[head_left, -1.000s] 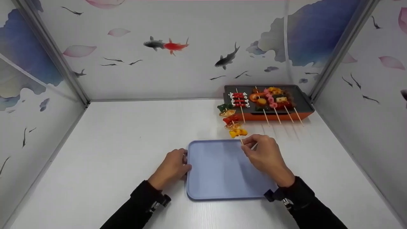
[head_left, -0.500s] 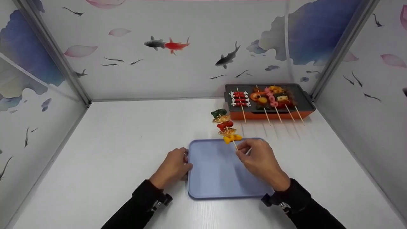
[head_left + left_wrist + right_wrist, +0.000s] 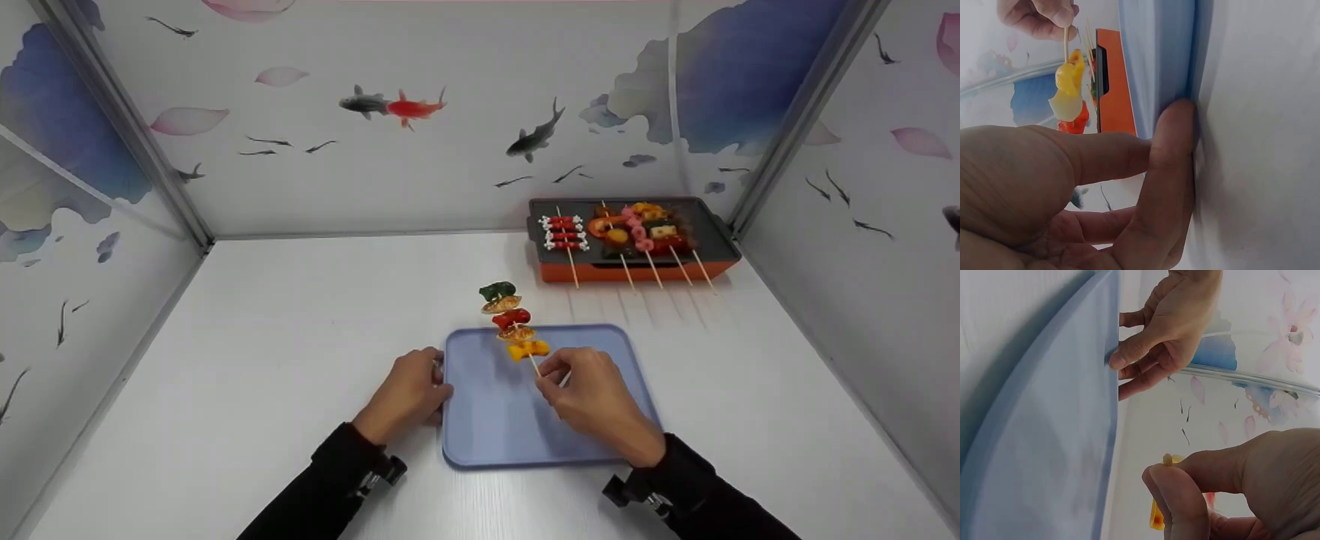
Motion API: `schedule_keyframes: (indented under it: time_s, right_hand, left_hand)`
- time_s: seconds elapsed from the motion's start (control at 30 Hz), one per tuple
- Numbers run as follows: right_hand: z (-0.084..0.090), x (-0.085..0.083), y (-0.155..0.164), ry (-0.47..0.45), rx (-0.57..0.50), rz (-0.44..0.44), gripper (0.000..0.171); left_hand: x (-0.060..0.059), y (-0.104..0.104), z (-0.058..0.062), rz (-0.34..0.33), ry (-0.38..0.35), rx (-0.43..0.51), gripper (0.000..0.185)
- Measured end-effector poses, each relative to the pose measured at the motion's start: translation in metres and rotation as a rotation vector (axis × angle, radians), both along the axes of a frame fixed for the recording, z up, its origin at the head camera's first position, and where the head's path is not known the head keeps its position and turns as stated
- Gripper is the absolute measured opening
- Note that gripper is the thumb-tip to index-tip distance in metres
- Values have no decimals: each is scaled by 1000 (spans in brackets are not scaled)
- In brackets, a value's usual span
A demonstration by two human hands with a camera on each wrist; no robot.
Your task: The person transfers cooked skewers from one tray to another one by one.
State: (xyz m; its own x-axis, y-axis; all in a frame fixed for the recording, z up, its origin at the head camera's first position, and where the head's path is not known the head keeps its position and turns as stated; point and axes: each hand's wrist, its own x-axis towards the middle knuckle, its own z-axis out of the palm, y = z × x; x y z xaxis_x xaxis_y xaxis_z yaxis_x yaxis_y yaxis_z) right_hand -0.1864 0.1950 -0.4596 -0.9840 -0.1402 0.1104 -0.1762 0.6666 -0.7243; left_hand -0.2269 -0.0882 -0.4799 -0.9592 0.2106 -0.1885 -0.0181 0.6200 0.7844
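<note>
Right hand (image 3: 592, 394) pinching skewer (image 3: 514, 326) (over tray (image 3: 495, 420)), left hand (image 3: 405, 394) gripping tray edge

White table (image 3: 262, 360) boxed by fish-painted wall panels (image 3: 420, 150)

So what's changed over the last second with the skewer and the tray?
The right hand, pinching the vegetable skewer by its stick, has carried it away from the grill, nearer and leftward, so its lower pieces now hang over the blue tray. The left hand still holds the tray's left edge; tray, grill and remaining skewers unchanged.
</note>
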Motion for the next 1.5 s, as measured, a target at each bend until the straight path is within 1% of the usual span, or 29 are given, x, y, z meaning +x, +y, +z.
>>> schedule_keyframes:
  time_s: [0.33, 0.67, 0.87, 0.93, 1.03, 1.17, 1.37, 1.5]
  right_hand:
    - [-6, 9, -13, -41, 19, 59, 6]
    - [-17, 13, -25, -69, 40, 121, 5]
    - [-18, 17, -27, -37, 42, 142, 3]
    - [-18, 18, -27, -40, 41, 150, 2]
    - [-18, 19, -28, -86, 19, 174, 6]
    - [-21, 21, -29, -140, -26, 195, 9]
    - [-23, 26, -35, -194, -98, 204, 10]
    - [-25, 29, -41, -216, -130, 223, 12]
  left_hand:
    - [-2, 0, -1, -3, -31, -11, 63]
    - [-3, -1, 0, -1, -44, -22, 61]
    - [-1, -1, 1, -6, -58, -18, 61]
    - [-1, 0, 1, -6, -69, -22, 62]
    - [0, 0, 2, -3, -82, -22, 64]
    - [1, 0, 2, -13, -71, -20, 61]
    - [2, -3, 5, -40, -70, -24, 57]
    - [3, -5, 5, -46, -66, -39, 57]
